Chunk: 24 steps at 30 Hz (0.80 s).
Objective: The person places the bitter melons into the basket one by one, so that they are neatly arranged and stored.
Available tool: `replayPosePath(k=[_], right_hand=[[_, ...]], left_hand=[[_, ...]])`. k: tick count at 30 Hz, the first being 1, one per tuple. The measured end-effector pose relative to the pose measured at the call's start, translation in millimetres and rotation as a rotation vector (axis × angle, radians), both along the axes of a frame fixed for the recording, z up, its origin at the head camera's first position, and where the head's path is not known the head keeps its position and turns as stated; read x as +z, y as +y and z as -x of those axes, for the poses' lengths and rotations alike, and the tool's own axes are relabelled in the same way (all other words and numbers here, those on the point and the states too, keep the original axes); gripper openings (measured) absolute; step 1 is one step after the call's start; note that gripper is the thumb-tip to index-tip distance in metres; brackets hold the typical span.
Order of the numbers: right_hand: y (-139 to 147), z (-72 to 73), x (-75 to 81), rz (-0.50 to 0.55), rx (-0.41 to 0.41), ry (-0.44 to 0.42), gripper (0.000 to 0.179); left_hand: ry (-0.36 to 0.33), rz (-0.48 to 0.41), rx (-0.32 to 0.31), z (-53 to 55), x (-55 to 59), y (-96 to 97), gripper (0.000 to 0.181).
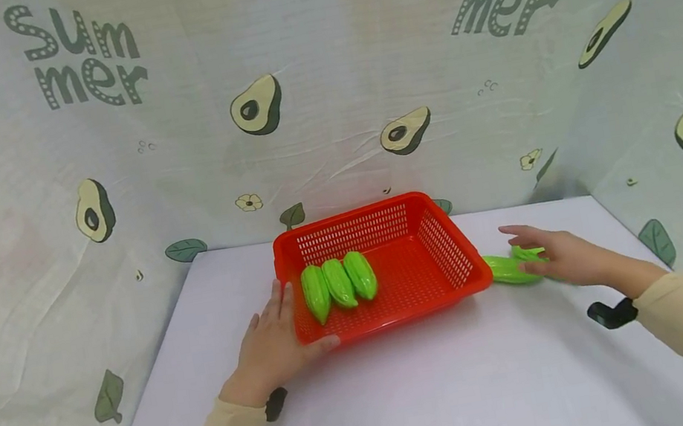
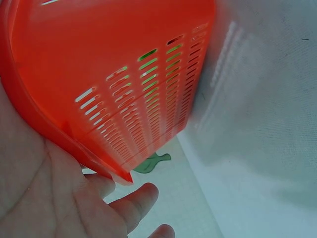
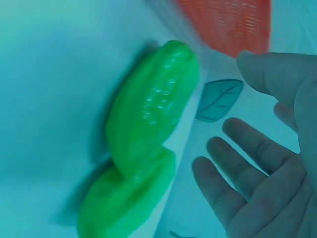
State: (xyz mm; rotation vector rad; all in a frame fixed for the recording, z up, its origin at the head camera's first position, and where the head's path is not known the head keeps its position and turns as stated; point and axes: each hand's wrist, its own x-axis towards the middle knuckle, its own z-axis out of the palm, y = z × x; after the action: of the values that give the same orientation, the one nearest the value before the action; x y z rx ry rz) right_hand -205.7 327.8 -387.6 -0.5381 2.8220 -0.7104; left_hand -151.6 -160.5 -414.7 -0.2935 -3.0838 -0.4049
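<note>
A red plastic basket stands tilted a little on the white table, and three bright green bitter melons lie side by side in its left half. My left hand rests against the basket's left front corner, fingers spread along the rim; its palm meets the red rim in the left wrist view. To the right of the basket, my right hand is over two more bitter melons, partly covering them in the head view. Its fingers are apart and hold nothing. In the right wrist view, those two melons overlap at their ends.
A pale cloth printed with avocados, leaves and lettering hangs behind the table and along both sides. The white tabletop stretches in front of the basket. A dark strap mount sits at my right wrist.
</note>
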Motion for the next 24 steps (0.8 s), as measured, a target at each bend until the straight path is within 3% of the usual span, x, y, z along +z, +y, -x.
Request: replayPosePath(k=[7, 15, 24], right_hand=[[-0.4, 3.4, -19.3, -0.075, 0.0, 0.062, 0.075], [1.8, 6.2, -35.8, -0.123, -0.018, 0.033, 0.077], [4.7, 4.4, -42.2, -0.175, -0.01, 0.068, 0.074]], left_hand=[[0.003, 0.003, 0.0, 0.4, -2.4, -1.1, 0.121], [-0.003, 0.012, -0.001, 0.0, -2.0, -0.9, 0.123], [0.003, 0.012, -0.003, -0.5, -1.6, -1.2, 0.122]])
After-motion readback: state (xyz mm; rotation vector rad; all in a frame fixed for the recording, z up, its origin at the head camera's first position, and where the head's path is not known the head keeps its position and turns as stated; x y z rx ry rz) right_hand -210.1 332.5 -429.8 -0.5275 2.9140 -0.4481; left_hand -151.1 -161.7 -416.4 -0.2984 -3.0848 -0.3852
